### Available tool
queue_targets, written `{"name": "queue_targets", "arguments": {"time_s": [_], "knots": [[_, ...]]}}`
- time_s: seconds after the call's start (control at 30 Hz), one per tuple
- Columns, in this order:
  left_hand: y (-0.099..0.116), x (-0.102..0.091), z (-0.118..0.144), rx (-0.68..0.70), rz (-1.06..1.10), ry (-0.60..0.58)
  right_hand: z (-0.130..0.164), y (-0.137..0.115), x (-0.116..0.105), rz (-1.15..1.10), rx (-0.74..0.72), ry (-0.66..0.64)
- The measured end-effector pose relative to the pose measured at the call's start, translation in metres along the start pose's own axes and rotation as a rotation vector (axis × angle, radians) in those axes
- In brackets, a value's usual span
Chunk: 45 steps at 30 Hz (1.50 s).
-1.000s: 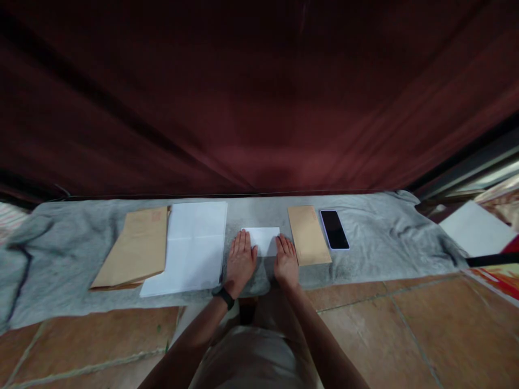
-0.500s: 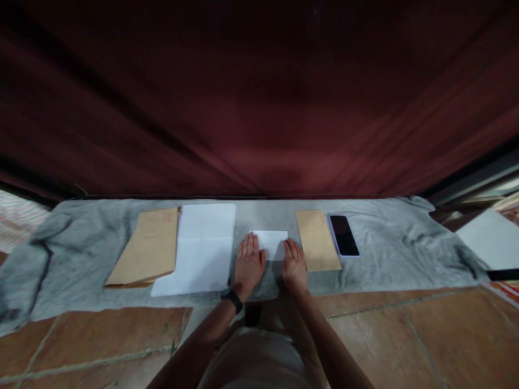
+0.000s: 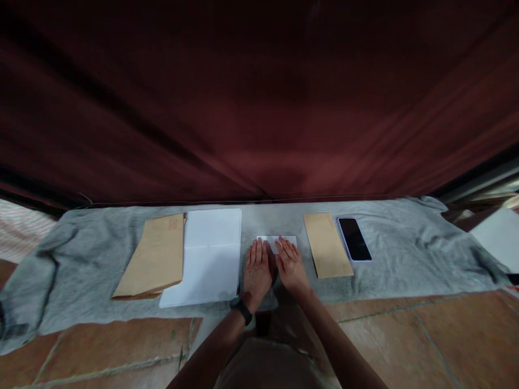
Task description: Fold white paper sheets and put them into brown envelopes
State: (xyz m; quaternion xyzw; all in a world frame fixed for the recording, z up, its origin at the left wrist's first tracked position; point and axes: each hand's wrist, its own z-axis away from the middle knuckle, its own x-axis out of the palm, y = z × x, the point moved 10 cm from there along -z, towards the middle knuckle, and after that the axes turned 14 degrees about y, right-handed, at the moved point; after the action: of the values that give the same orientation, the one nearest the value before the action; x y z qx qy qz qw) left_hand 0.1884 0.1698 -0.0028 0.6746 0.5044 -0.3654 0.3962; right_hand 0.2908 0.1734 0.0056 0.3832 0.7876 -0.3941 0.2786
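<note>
A small white folded paper (image 3: 288,239) lies on the grey cloth in front of me, mostly covered by my hands. My left hand (image 3: 258,271) rests flat on its left part, fingers stretched forward; a dark band circles that wrist. Close beside it, my right hand (image 3: 291,266) presses flat on the paper's right part with its fingers extended. Left of my hands are white paper sheets (image 3: 213,259), creased across the middle. A single brown envelope (image 3: 327,246) lies to the right of my right hand.
Several brown envelopes (image 3: 156,254) overlap the sheets' left side. A phone (image 3: 355,239) with a dark screen lies right of the single envelope. The grey cloth (image 3: 405,254) covers a long narrow surface, with a dark red curtain (image 3: 275,135) behind and a tiled floor (image 3: 133,346) below.
My right hand has shifted left over the paper, closer to my left hand, and both now cover more of it. The whole view has shifted slightly.
</note>
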Motion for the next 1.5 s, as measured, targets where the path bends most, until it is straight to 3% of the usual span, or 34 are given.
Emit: {"name": "queue_targets", "arguments": {"time_s": [0.17, 0.5, 0.7, 0.8, 0.9, 1.0, 1.07, 1.3, 1.5], "knots": [[-0.001, -0.001, 0.001, 0.002, 0.014, -0.003, -0.005, 0.001, 0.013, 0.079, 0.013, -0.060], [-0.009, -0.015, 0.026, 0.018, 0.083, 0.053, 0.009, 0.027, -0.004, 0.246, 0.102, 0.007], [0.004, -0.023, 0.051, 0.087, 0.074, 0.036, 0.008, 0.029, -0.005, 0.221, 0.104, 0.042], [0.012, -0.024, 0.060, 0.152, 0.076, -0.009, 0.007, 0.024, -0.009, 0.201, 0.104, 0.044], [0.015, -0.026, 0.064, 0.189, 0.075, -0.039, 0.012, 0.000, -0.008, 0.125, 0.042, -0.011], [0.017, -0.028, 0.064, 0.206, 0.060, -0.051, 0.026, -0.033, -0.004, 0.018, -0.076, -0.107], [0.019, -0.028, 0.064, 0.210, 0.055, -0.059, 0.035, -0.043, -0.004, 0.008, -0.094, -0.129], [0.019, -0.029, 0.056, 0.252, 0.052, -0.085, 0.048, -0.018, -0.018, 0.090, -0.047, -0.109], [0.017, -0.025, 0.019, 0.298, 0.113, -0.122, 0.051, -0.005, -0.026, 0.078, -0.052, -0.108]]}}
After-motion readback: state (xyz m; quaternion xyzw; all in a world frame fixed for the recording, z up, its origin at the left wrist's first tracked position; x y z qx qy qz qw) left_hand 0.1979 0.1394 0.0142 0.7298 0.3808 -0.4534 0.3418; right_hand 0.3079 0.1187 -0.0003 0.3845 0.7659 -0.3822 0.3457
